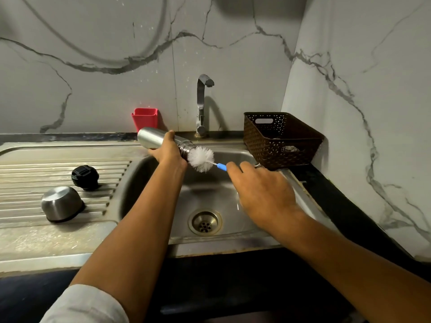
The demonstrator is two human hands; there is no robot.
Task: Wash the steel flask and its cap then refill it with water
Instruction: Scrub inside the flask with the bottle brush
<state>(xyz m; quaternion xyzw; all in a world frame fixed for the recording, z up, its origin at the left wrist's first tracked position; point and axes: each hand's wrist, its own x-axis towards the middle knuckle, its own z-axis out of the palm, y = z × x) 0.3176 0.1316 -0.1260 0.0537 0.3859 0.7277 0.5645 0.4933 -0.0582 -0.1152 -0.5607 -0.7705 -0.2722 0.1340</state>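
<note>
Sleeve (pixel 86 304) pushed up, past the steel cap (pixel 61 202) and black stopper (pixel 85 177) on the drainboard (pixel 35 169), the left hand (pixel 169 152) wraps the tilted steel flask (pixel 151 137) over the sink (pixel 210 187), rigid and likely wet-slick so best gripped mid-body, while the right hand (pixel 263 192) seems to pinch the bottle brush (pixel 201 159) at its mouth.

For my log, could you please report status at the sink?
Left hand grips flask. Right hand holds brush, bristles at flask mouth. Cap and stopper on drainboard, nothing obstructing.
</note>
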